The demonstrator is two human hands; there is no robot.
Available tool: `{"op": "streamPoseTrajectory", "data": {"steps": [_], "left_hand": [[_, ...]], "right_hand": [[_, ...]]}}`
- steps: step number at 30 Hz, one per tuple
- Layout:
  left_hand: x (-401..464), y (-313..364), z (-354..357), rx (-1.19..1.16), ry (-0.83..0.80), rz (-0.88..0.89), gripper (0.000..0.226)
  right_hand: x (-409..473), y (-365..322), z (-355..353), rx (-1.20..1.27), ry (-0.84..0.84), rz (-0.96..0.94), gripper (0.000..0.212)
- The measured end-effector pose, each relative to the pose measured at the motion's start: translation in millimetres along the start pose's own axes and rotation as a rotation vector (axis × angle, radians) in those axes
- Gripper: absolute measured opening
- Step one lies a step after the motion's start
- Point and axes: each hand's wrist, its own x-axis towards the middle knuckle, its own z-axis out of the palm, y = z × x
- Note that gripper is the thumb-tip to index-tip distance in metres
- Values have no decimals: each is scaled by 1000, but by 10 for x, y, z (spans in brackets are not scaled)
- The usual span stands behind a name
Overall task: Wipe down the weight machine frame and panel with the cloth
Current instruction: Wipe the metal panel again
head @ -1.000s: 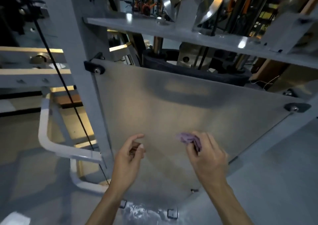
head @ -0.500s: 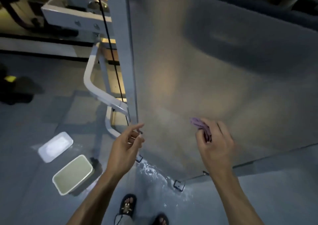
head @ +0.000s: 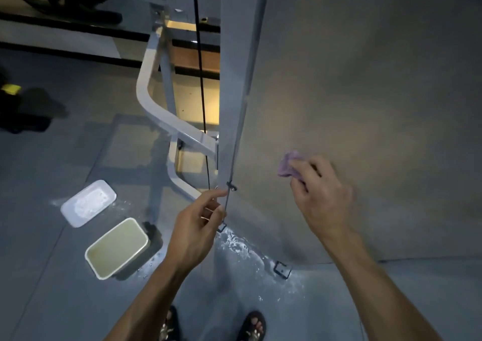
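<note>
1. The right hand (head: 322, 199) pinches a bunched purple cloth (head: 289, 167) between its curled fingers (head: 303, 173) and thumb, holding it against the lower part of the grey panel (head: 365, 92).
2. The cloth sits at the hand's 11 o'clock, touching the panel just to the 3 o'clock side of the grey upright frame post (head: 234, 79).
3. The left hand (head: 197, 225) hovers at the post's bottom end, fingers loosely curled, forefinger stretched toward a small black clip (head: 230, 186) on the panel edge; it holds nothing.
4. A black cable (head: 200, 79) runs down beside the post at its 9 o'clock side.
5. On the floor (head: 52, 288), at 9 o'clock of the left hand, lie a white lid (head: 88, 202) and a white tub of yellowish liquid (head: 117, 248).
6. Wet splashes (head: 242, 249) glisten on the floor below the panel.
</note>
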Motion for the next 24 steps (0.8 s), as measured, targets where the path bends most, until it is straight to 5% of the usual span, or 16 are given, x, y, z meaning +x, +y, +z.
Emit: {"op": "streamPoseTrajectory", "data": {"steps": [3,5,10,12,17,19,21,24], "left_hand": [[171,-222,-38,-2,-56,13,34],[269,-318,-61,17,-103,31,35],[481,-498,-71,44,-176,82,35],[549,-563,-43,57,-189,92,32],[691,-771,96,66,-174,133,31],[761,-860,133,70,-152,174,32],[859,-918,162,67,-120,225,33],[995,-949,214,51,-70,301,38]], "right_hand": [[-307,-79,464,-86,-219,-81,16],[-283,-169,447,-131,-220,-54,18],[343,-253,-113,-186,176,42,27],[385,-259,-69,-236,210,30,20],[-268,-275,697,-303,-196,-198,14],[-402,-202,866,-279,-240,-275,16],[-227,-211,744,-245,-172,-306,16],[236,-243,326,-262,154,-268,15]]}}
